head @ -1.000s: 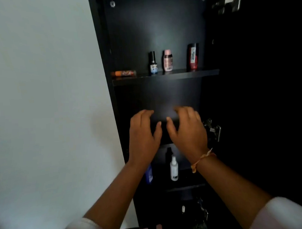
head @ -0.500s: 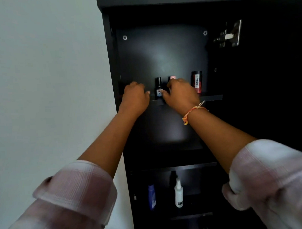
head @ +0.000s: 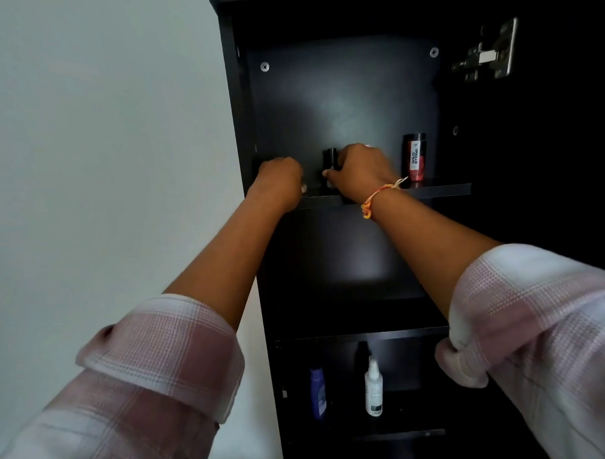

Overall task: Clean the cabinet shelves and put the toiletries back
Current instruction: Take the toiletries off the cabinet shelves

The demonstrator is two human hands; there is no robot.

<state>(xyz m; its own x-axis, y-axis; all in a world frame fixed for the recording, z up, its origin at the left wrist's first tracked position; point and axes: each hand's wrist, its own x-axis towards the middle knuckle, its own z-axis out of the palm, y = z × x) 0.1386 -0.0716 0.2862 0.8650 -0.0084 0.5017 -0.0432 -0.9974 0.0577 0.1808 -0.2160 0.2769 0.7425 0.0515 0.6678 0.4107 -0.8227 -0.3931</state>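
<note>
Pink checked sleeves (head: 154, 354): rolled up on both our forearms, nearest to us.
Lower shelf (head: 404, 433): a blue bottle (head: 318, 393) and a white spray bottle (head: 373, 386) stand upright left of its middle, near each other but apart.
Left hand (head: 279, 182): at the left end of the upper shelf (head: 440, 190), fingers curled under; we cannot tell whether it holds anything.
Right hand (head: 359, 172): just beside our left hand but apart from it, clamped on a small dark bottle (head: 329, 161) with the thumb across its front; an orange-and-yellow thread band (head: 379, 195) circles the wrist.
Small dark bottle: upright, left of the upper shelf's middle.
Red can (head: 416, 156): upright toward the upper shelf's right end, near our right hand, not touching.
Cabinet (head: 341, 107): black, with a metal hinge (head: 487, 53) at its upper right.
</note>
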